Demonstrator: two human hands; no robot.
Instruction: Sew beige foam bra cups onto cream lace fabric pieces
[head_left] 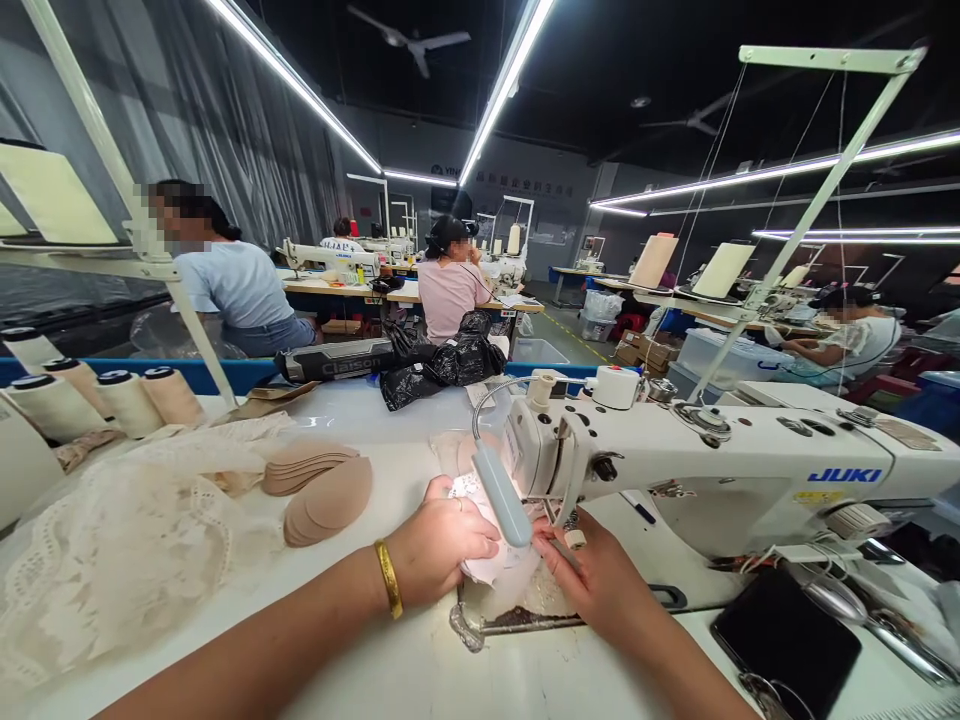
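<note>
A white JUKI sewing machine (720,450) stands on the table, and a grey lamp (501,495) on a bent neck lights its needle area. My left hand (442,540), with a gold bangle at the wrist, is closed on a piece of white lace fabric (480,568) left of the needle. Close to the presser foot, my right hand (589,570) lies at the right edge of the fabric with its fingers together. The lamp and machine head hide part of its fingertips, so its hold on the fabric is not clear.
Beige oval pads (330,495) lie stacked on the left, near a heap of cream lace (142,540). Thread cones (120,400) stand behind. A black phone-like slab (786,630) and scissors-like metal tools are at right. A person (454,280) sits at another station ahead.
</note>
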